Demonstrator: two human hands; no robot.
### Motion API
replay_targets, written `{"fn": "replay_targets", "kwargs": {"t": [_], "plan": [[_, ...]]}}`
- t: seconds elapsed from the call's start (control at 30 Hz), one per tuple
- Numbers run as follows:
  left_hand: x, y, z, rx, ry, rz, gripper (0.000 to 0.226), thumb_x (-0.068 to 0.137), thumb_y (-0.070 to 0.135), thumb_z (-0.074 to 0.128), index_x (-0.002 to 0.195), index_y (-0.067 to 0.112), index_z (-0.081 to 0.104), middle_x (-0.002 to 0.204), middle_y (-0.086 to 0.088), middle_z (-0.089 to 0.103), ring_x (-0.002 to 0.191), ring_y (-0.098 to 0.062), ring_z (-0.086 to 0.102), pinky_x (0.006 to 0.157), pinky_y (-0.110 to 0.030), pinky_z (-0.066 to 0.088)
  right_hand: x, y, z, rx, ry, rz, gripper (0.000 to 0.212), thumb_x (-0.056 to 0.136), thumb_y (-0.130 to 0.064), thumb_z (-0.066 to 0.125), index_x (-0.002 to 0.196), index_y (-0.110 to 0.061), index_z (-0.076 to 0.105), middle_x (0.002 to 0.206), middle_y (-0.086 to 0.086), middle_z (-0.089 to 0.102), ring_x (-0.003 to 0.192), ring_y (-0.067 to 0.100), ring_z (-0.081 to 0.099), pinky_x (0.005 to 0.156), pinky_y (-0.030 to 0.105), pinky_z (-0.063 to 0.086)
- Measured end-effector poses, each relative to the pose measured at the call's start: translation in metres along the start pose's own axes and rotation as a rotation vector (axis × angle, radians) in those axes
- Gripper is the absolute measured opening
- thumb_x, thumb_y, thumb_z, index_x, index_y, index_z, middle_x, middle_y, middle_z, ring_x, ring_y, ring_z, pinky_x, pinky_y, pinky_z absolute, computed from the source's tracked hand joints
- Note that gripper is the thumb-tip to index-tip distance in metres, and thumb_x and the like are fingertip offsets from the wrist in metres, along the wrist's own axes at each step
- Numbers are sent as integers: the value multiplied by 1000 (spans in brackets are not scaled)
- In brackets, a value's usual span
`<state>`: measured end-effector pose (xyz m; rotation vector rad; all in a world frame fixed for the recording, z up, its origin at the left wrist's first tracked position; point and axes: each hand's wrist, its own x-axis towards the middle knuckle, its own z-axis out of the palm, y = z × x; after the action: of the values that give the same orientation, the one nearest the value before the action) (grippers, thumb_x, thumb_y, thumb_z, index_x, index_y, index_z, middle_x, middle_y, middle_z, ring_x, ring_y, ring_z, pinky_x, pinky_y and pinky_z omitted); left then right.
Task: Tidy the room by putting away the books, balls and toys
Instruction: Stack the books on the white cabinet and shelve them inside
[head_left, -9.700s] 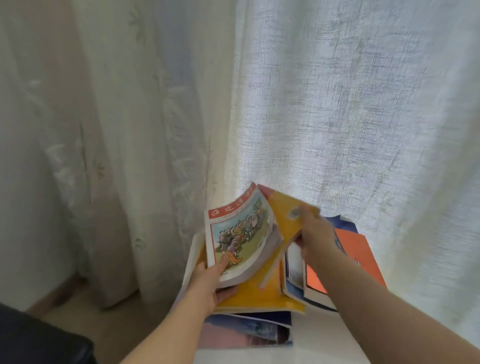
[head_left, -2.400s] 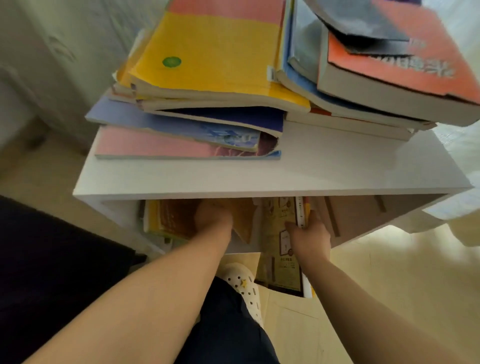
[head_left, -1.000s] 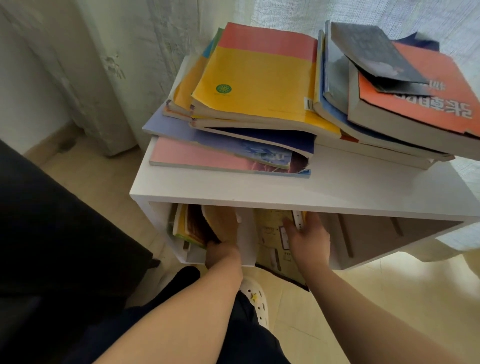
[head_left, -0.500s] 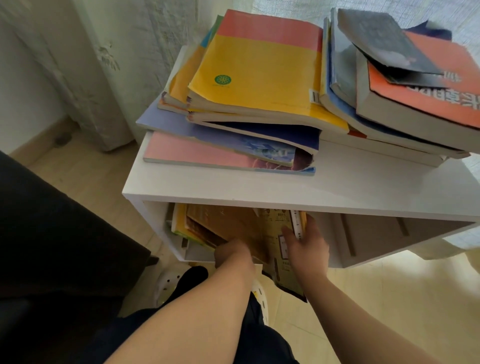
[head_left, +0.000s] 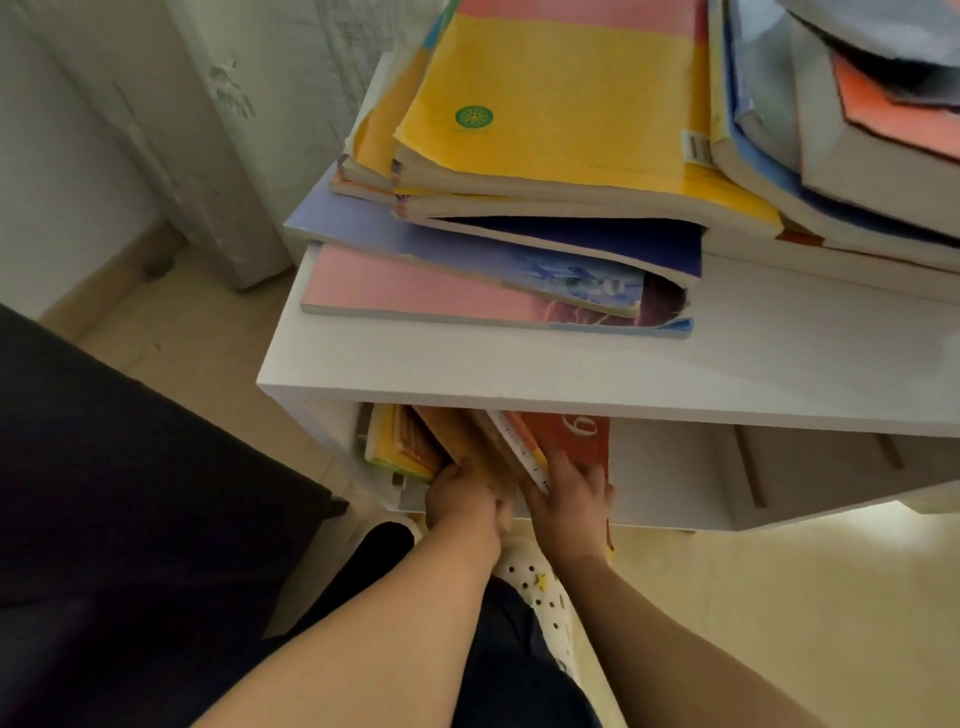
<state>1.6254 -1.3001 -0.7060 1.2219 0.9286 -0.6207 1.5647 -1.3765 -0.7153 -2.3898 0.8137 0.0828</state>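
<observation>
Here, fingers of the left hand (head_left: 462, 501) curl round the lower edge of a brown book (head_left: 467, 444); at its three o'clock, fingers of the right hand (head_left: 571, 501) press spread flat on a red book (head_left: 579, 434). Both books lean inside the white shelf (head_left: 467, 371); stacked books (head_left: 561, 104) lie at twelve o'clock.

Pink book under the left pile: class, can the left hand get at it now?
Probably yes: the pink book has a bare, unblocked front edge on the white shelf. But the left hand grips a brown book below, and a pile weighs on the pink one.
</observation>
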Motion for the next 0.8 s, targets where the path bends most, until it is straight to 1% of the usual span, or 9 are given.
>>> {"fn": "replay_targets", "kwargs": {"t": [0.1, 0.17, 0.23, 0.33, 0.4, 0.53, 0.6, 0.7, 0.8], "plan": [[9, -3, -6, 154, -28, 8, 24, 94, 26, 53, 114, 17, 63, 102, -11, 68, 91, -29, 66, 80, -42, 57, -20, 8, 26, 100, -68, 100, 38, 98, -30, 44, 135, -38, 42, 133, -8, 52, 115, 22, 36, 95, 33, 23], [4, -1, -6, 232, -104, -22, 22, 95, 23, 52, 114, 15, 62, 105, -12, 68, 93, -26, 65, 70, -37, 58, -16, 13, 32, 190, -39, 183, 34, 97, -27, 44, 130, -36, 46, 130, -5, 53, 115, 24, 36, 98, 36, 25], [1, 1, -5, 363, -127, -51, 21, 96, 21, 52, 114, 14, 59, 110, -10, 65, 97, -24, 61, 58, -29, 50, -12, 15, 28, 189, -61, 220, 31, 97, -27, 45, 127, -32, 48, 126, -3, 54, 117, 25, 36, 101, 39, 26], [-3, 4, 0, 560, -166, -35, 26, 91, 17, 57, 116, 12, 59, 112, -9, 63, 104, -24, 58, 69, -31, 51, -8, 18, 20, 217, -66, 210, 27, 96, -28, 47, 122, -29, 52, 120, -3, 56, 117, 25, 38, 98, 39, 28], [-6, 5, 5, 573, -222, -1, 35, 85, 15, 64, 119, 10, 57, 114, -10, 62, 104, -24, 59, 78, -33, 50, -9, 16, 16, 237, -64, 214, 24, 96, -28, 48, 119, -28, 54, 117, -2, 58, 114, 24, 39, 94, 36, 28], [-11, 8, 12, 475, -216, 134, 76, 65, 45, 81, 126, 15, 46, 112, -9, 63, 96, -28, 65, 73, -36, 57, -12, 13, 7, 219, -68, 158, 28, 97, -28, 47, 125, -30, 53, 123, -4, 57, 116, 25, 39, 100, 40, 29], [-12, 13, 14, 422, -180, 123, 68, 67, 47, 79, 120, 13, 51, 106, -10, 66, 89, -28, 68, 67, -38, 59, -14, 13, 3, 178, -85, 105, 30, 97, -26, 46, 127, -29, 52, 125, -6, 57, 116, 24, 37, 99, 39, 28], [-14, 16, 15, 343, -120, 120, 41, 80, 25, 71, 114, 8, 56, 103, -14, 66, 86, -30, 68, 66, -39, 59, -16, 14, -1, 97, -75, 25, 35, 98, -27, 46, 132, -32, 48, 130, -8, 55, 117, 23, 36, 95, 35, 27], [-19, 16, 15, 209, -85, 103, 29, 85, 14, 65, 111, 10, 54, 107, -14, 63, 90, -30, 65, 69, -41, 58, -16, 16, -4, 15, -36, -28, 38, 98, -25, 44, 135, -34, 45, 134, -9, 52, 118, 23, 35, 96, 34, 27]]}}
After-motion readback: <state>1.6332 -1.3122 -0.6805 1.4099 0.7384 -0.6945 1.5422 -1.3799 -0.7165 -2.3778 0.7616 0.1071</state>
